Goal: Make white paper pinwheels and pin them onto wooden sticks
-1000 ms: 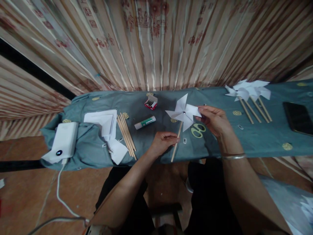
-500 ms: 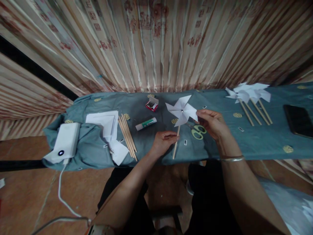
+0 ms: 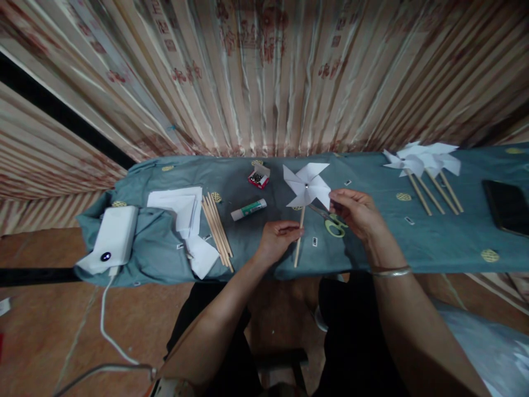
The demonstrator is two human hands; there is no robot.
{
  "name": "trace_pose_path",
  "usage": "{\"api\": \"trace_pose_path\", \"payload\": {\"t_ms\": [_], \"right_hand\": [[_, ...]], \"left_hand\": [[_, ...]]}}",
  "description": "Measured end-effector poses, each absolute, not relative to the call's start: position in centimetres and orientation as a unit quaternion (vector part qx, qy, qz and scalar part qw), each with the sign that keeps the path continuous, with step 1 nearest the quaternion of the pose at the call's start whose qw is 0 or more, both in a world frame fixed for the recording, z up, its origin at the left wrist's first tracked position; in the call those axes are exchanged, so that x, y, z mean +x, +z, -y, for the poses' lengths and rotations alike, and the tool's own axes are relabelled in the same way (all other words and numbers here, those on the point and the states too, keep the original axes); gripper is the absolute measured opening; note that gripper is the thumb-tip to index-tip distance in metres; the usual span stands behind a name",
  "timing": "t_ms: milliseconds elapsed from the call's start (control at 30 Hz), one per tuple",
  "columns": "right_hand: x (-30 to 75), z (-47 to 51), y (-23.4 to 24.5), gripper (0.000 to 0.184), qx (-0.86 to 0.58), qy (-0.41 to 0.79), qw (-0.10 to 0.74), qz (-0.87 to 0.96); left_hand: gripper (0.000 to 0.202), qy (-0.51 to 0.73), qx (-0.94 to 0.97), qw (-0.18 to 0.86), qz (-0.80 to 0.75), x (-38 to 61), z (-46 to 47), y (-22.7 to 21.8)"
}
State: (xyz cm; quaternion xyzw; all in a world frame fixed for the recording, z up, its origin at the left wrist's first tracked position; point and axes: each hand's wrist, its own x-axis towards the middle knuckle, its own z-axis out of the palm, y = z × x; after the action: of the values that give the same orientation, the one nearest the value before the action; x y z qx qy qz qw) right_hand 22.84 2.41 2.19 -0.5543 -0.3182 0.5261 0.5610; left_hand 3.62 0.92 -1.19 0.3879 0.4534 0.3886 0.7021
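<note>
A white paper pinwheel [image 3: 306, 184] on a wooden stick [image 3: 298, 242] is held upright over the blue-grey cloth [image 3: 446, 242]. My left hand [image 3: 278, 240] is closed round the stick near its middle. My right hand [image 3: 359, 214] pinches the lower right blade of the pinwheel between thumb and fingers. A pin head shows at the wheel's centre. Green-handled scissors [image 3: 334, 223] lie on the cloth just below my right hand.
A glue stick [image 3: 248, 209], a small red box of pins [image 3: 258, 176], a bundle of wooden sticks [image 3: 217, 231], white paper sheets [image 3: 179, 209] and a white power bank [image 3: 111, 237] lie left. Finished pinwheels [image 3: 425, 162] and a black phone [image 3: 508, 207] lie right. A curtain hangs behind.
The pinwheel has turned and its stick has swung more upright. My right hand has slid down to the lower right blade. The view has shifted slightly.
</note>
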Motion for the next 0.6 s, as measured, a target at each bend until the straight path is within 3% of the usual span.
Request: {"api": "trace_pose_path", "payload": {"t_ms": [367,600], "right_hand": [[22.0,-2.3,2.4,0.037,-0.553,0.563,0.540,0.293],[21.7,-2.1,1.9,0.026,-0.547,0.566,0.525,0.324]], "left_hand": [[0.021,0.394,0.410,0.681,-0.462,3.7,-1.1,-1.4],[0.024,0.411,0.393,0.686,-0.453,3.7,-1.1,-1.2]]}}
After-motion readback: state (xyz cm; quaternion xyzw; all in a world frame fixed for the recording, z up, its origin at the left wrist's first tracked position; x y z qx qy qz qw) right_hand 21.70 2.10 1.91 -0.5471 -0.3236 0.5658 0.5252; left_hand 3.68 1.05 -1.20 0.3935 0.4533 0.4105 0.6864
